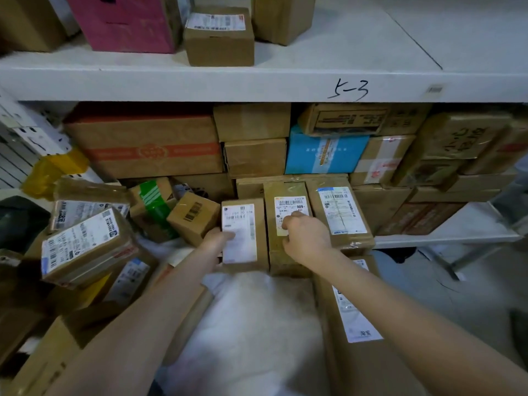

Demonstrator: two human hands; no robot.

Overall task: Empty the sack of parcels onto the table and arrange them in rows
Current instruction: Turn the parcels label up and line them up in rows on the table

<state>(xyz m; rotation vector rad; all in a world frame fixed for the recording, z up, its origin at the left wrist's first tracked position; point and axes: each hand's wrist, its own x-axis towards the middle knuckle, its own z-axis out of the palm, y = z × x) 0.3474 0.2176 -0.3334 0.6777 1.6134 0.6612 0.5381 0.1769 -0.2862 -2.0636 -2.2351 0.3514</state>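
Row's started, I'd say: three parcels sit side by side toward the back of the surface, up against the stacked boxes. My left hand grips the left parcel by its left edge, thumb on the label. My right hand sits on the middle parcel, fingers curled; can't tell if it's gripping or just nudging. The right parcel is just beside it. Loads left though: a messy heap on the left side, and the white sack at the near edge, too blurry to see what's inside.
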